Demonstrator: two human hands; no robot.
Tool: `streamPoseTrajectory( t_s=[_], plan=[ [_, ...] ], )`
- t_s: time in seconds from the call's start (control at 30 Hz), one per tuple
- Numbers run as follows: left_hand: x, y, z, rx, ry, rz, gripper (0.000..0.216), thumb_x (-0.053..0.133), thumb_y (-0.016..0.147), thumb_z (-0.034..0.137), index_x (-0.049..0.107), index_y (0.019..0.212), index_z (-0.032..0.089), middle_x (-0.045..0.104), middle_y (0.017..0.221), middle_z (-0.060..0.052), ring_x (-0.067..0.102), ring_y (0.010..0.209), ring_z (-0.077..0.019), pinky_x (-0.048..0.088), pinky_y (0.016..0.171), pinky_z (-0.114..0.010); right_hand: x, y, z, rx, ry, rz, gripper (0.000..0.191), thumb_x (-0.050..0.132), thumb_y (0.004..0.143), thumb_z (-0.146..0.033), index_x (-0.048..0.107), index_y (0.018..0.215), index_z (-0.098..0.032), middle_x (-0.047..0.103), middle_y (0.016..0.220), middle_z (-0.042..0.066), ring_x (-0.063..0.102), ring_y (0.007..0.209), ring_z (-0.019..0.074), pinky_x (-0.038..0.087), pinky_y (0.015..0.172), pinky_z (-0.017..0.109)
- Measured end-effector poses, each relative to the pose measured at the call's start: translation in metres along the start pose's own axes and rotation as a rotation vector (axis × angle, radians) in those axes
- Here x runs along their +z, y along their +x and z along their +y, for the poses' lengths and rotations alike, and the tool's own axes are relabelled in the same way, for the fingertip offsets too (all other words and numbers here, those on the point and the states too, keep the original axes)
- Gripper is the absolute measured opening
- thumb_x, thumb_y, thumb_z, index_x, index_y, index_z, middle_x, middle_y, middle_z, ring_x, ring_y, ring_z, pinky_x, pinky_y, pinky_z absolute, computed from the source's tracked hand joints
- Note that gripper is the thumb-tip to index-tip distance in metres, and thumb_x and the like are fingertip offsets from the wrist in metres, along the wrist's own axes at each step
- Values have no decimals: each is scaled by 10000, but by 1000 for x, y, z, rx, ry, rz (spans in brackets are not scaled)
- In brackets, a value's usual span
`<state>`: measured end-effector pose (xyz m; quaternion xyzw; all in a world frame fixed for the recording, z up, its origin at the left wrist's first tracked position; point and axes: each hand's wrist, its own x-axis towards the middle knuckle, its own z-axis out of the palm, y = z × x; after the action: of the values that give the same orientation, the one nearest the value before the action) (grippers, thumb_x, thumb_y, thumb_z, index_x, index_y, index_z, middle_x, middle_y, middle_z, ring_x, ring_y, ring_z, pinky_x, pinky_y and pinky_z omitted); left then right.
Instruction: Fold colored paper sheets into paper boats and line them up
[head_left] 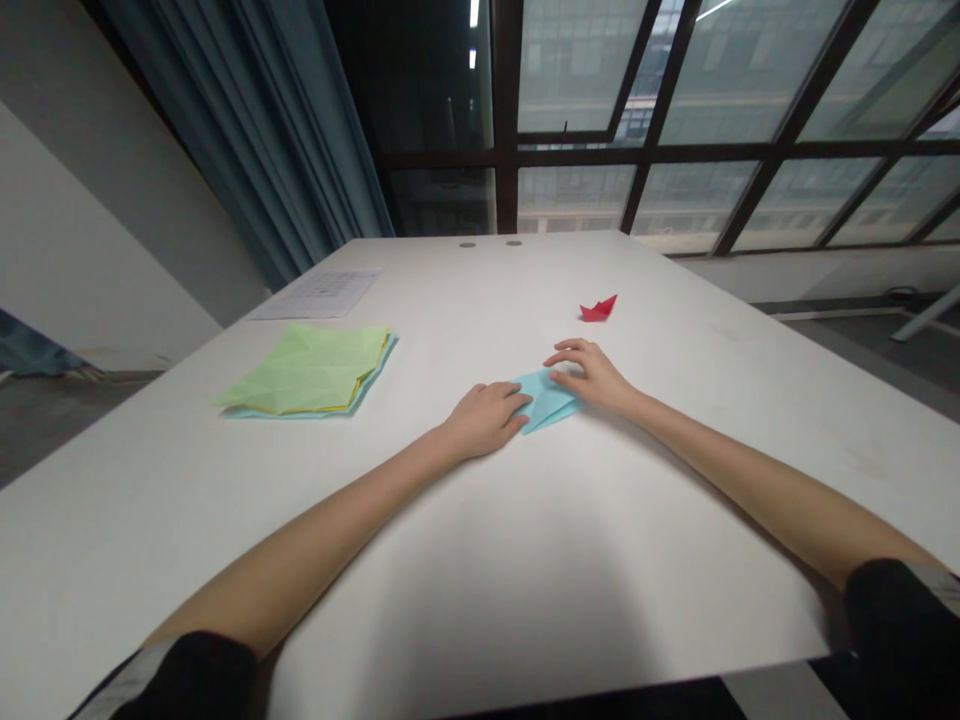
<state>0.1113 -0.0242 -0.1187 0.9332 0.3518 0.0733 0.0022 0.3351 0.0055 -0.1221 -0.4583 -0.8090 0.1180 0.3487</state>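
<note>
Folded light-blue paper (547, 403) on white table (487, 560), just right of and below frame centre. Left hand (487, 418) palm-down, fingers spread over paper's left end. Right hand (589, 376) at right end, fingers loosely curved, parted. Red paper boat (598, 310) above, right of centre; green-topped paper stack (307, 368) at left.

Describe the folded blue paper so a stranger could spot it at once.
Look at the big white table by the windows. Near its middle, the folded blue paper lies partly under the left hand, with the right hand at its right. It's pale blue, unlike the red paper boat beyond it, and smaller than the green-topped paper stack off left.
</note>
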Motion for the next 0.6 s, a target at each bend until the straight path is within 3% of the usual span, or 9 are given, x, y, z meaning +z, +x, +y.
streamPoseTrajectory(
  t_s=[0.2,0.37,0.47,0.6],
  plan=[
    [-4,2,8,-197,127,25,392,393,886,440,515,1191,226,586,1129,-93,527,1041,-263,396,848,-404,2,-4,-6,-193,-212,-248,204,524,848,-299,690,934,-217,679,955,54,576,944,216,388,884,383],
    [-4,3,12,-243,142,22,433,386,880,479,489,1248,278,573,1136,-88,508,1040,-267,380,833,-401,3,-8,-8,-174,-298,-266,218,519,850,-313,677,961,-211,692,957,51,590,934,214,394,863,363],
    [-5,4,7,-268,161,39,412,385,877,492,584,1148,255,594,1064,-94,524,995,-264,386,806,-388,2,-9,-8,-142,-324,-265,220,522,848,-328,686,922,-202,698,929,55,606,894,212,414,825,344],
    [-7,5,-5,-281,181,37,342,371,905,356,676,974,217,628,939,-84,566,902,-232,398,746,-346,2,-8,-4,-123,-308,-260,195,533,845,-301,688,912,-202,697,925,48,611,854,196,429,793,317]
  ],
)
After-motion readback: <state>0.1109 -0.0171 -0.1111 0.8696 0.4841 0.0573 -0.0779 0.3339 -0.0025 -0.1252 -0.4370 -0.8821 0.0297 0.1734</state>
